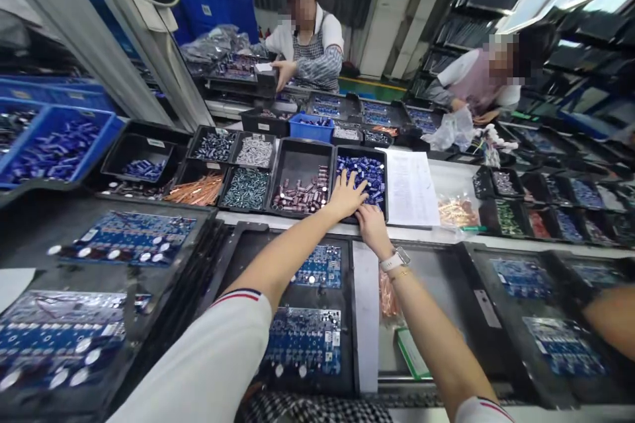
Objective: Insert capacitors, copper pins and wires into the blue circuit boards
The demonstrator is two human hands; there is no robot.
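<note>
My left hand point(348, 195) reaches into a black bin point(386, 175) of blue cylindrical capacitors point(370, 168), its fingers spread over them. Close beside it, my right hand point(371, 223) is at the bin's near edge, fingers bent together against the capacitors; whether one is between them is hidden. A pale watch is on the right wrist. Below my forearms, two blue circuit boards point(317, 337) with mounted parts lie in a black tray point(233, 277). Left of the capacitor bin stands a bin point(297, 162) of brownish-purple capacitors point(305, 195).
More bins hold green parts point(245, 188), grey parts point(254, 151) and copper-coloured leads point(196, 190). Printed sheets point(409, 185) lie right of the capacitor bin. Circuit boards point(133, 238) fill trays on both sides. Two people work across the bench; another arm point(615, 320) enters at right.
</note>
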